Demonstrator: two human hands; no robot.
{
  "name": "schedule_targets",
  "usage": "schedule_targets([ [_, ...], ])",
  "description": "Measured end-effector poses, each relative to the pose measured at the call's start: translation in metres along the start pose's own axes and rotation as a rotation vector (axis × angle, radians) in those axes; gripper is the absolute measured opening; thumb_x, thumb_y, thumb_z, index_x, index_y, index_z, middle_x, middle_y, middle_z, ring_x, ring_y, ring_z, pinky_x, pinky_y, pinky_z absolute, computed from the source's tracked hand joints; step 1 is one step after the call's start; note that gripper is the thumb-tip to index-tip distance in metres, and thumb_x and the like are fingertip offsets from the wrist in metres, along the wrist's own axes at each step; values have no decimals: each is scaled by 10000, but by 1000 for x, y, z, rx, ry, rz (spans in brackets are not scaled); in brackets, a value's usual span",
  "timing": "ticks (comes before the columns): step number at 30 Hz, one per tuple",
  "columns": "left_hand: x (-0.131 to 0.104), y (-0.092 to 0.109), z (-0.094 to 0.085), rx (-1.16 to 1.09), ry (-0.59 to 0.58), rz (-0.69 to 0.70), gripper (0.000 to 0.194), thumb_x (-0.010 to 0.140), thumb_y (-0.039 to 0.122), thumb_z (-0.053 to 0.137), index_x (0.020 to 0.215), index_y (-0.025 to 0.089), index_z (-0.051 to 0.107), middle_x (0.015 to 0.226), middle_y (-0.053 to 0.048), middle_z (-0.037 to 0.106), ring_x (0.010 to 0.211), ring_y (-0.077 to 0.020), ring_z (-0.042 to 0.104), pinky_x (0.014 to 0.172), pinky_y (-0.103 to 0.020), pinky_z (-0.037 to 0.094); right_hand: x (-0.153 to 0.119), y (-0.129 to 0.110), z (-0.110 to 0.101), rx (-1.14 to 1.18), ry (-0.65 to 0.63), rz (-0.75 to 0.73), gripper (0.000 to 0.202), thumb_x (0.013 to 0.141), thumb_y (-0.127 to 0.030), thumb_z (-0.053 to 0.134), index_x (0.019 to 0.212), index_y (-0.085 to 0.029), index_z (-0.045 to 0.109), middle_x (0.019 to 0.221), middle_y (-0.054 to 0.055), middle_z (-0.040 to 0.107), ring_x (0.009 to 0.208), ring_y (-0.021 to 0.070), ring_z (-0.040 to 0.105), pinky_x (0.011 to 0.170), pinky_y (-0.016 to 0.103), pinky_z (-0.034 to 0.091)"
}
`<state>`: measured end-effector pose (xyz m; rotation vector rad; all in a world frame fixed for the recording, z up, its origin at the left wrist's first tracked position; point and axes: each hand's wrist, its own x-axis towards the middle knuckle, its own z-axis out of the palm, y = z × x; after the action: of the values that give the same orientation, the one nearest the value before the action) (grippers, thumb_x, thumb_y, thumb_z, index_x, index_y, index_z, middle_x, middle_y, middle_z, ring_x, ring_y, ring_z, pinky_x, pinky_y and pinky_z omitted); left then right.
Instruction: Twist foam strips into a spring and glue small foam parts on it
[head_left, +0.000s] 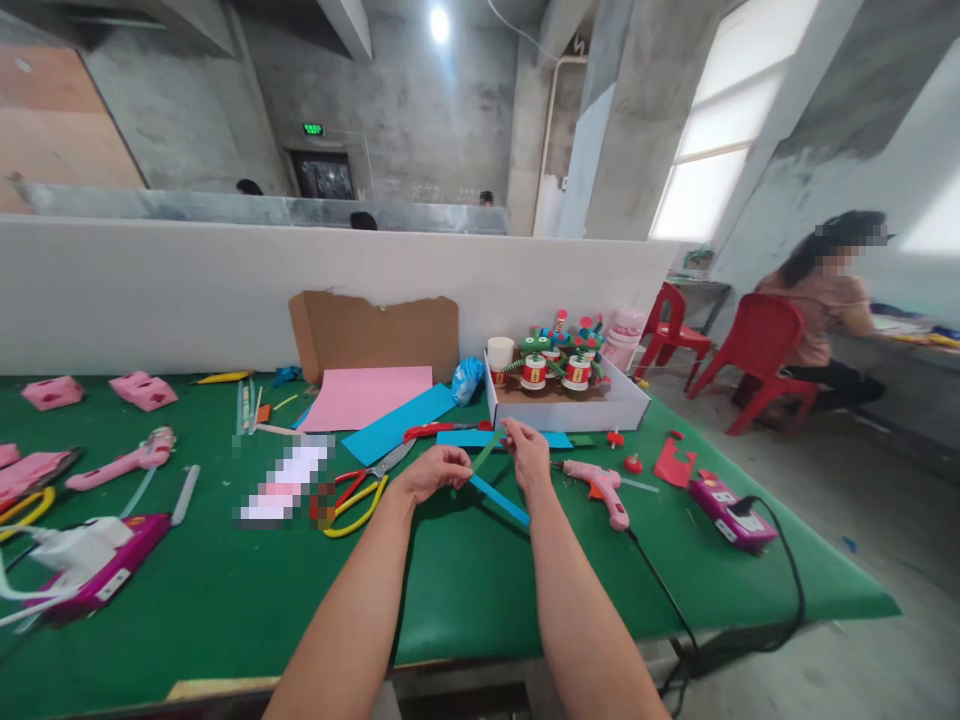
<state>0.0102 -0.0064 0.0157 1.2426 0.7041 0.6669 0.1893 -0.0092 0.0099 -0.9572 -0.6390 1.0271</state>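
Between my two hands, over the middle of the green table, a green paper strip [487, 453] and a blue paper strip [501, 500] meet at an angle. The fingers of my left hand [439, 472] are closed on the strips where they join. My right hand [527, 453] pinches the upper end of the green strip, and the blue strip's free end slants down to beside my right wrist. Scissors with red and yellow handles [360, 503] lie left of my left hand. A pink glue gun [609, 490] rests to the right of my right hand.
On the green table [465, 610] stands a white box [570, 410] of small figures. Blue paper [401, 422], pink paper [367, 398] and a brown cardboard piece [382, 340] lie or stand behind. A purple power strip [731, 512] sits right. A person [825, 300] sits far right.
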Motion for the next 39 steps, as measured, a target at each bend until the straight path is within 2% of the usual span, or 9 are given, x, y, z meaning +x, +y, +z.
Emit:
schedule_targets([
  [2,2,0,1,-81,73,72,292,498,295,814,612,139,595,501,28,541,473,-83,481,507,-224,363,2,3,0,100,79,-8,285,515,-408,815,638,-173,709,539,-47,594,483,67,476,589,255,491],
  [4,7,-1,3,-194,217,168,311,506,322,817,617,141,590,522,29,546,497,-83,496,519,-220,380,1,8,3,138,80,38,275,492,-383,828,600,-175,683,560,-35,618,486,69,494,569,248,495],
  [7,14,-4,4,-323,427,234,342,483,348,829,617,142,591,547,26,564,516,-84,512,533,-217,399,-7,20,15,95,-24,161,278,441,-341,843,532,-176,638,517,-31,614,462,81,504,523,247,496],
  [9,17,-5,4,-350,487,237,357,466,353,837,624,140,599,558,24,577,518,-83,516,536,-216,404,-13,27,22,64,-118,229,266,442,-321,836,573,-172,658,511,-30,617,457,85,516,518,246,500],
  [11,18,-6,4,-345,487,241,362,463,356,840,627,138,603,564,23,582,523,-82,519,540,-215,406,-19,33,28,59,-167,260,255,460,-307,824,608,-168,670,517,-29,622,460,83,524,527,241,506],
  [16,18,-8,6,-305,432,239,355,469,358,837,625,136,609,570,23,575,535,-85,518,541,-218,414,-25,37,31,87,-159,283,221,481,-272,814,572,-174,637,539,-29,636,474,76,530,555,228,518],
  [22,21,-12,6,-247,480,257,351,485,376,821,616,136,600,544,30,552,507,-77,488,524,-217,397,-27,34,32,127,-182,277,291,438,-302,852,590,-172,641,567,-33,643,496,71,542,553,207,504],
  [28,25,-15,5,-207,512,261,348,490,373,815,636,138,603,574,12,590,517,-97,526,536,-235,410,-27,33,31,109,-219,249,312,458,-327,858,667,-176,682,575,-45,630,499,68,533,550,208,491],
  [39,26,-19,4,-172,490,276,353,521,398,808,659,138,613,597,-9,617,528,-108,554,546,-239,414,-23,38,30,118,-177,232,327,420,-294,871,639,-168,664,570,-35,630,502,84,532,550,231,493],
])
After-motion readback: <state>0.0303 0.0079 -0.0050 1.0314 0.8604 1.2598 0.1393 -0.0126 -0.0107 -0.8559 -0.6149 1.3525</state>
